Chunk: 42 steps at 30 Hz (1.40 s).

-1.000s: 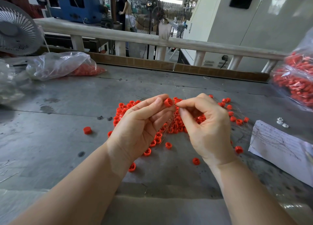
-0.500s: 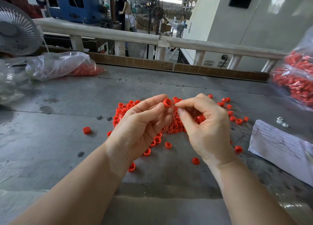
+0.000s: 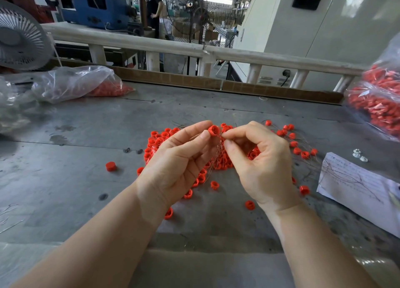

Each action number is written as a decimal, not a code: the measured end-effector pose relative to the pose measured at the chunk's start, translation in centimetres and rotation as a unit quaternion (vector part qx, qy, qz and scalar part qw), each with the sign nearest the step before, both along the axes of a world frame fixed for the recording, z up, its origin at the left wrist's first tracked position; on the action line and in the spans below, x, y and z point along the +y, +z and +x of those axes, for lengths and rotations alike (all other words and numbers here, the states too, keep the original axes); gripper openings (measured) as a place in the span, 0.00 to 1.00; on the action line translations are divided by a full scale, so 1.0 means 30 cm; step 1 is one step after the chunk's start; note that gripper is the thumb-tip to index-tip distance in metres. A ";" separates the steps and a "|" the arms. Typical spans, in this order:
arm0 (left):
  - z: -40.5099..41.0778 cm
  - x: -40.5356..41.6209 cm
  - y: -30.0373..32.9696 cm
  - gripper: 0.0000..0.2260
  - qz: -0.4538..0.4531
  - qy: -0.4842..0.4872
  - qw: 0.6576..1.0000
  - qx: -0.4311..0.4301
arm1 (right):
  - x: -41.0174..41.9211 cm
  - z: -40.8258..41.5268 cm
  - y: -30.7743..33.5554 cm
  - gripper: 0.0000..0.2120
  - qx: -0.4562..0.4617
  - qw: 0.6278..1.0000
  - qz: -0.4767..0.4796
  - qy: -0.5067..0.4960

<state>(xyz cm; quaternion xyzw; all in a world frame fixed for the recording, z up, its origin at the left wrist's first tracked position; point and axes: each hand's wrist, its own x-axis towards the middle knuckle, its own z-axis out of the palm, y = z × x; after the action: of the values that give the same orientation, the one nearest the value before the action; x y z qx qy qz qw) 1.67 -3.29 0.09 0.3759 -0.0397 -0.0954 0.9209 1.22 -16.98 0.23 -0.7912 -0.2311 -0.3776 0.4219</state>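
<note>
My left hand (image 3: 177, 157) pinches a small red plastic cap (image 3: 213, 130) between thumb and forefinger, its open side facing me. My right hand (image 3: 263, 160) pinches a thin metal wire (image 3: 221, 135) right beside the cap, thumb and forefinger closed on it. A bundle of thin wires (image 3: 216, 155) hangs down between the two hands. Beneath them a pile of red caps (image 3: 158, 139) lies on the grey metal table (image 3: 86, 179), partly hidden by my hands.
Loose caps are scattered around, one alone (image 3: 111, 166) at the left. A printed paper sheet (image 3: 359, 186) lies right, with white nuts (image 3: 359, 155) behind it. Plastic bags of red parts sit at the right (image 3: 376, 105) and back left (image 3: 82, 84). A fan (image 3: 19, 40) stands far left.
Both hands stay in place above the pile. The right hand's finger and thumb have closed nearer to the cap held by the left hand.
</note>
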 end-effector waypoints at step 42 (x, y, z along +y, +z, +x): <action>0.006 0.011 0.001 0.08 -0.043 -0.019 0.999 0.016 | -0.012 0.013 -0.011 0.03 -0.006 1.000 -0.006 -0.016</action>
<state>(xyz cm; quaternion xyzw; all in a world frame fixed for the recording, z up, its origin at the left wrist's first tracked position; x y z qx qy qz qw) 1.86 -2.97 0.12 0.3334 -0.0364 -0.1166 0.9348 1.62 -17.35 -0.11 -0.7953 -0.2232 -0.3876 0.4092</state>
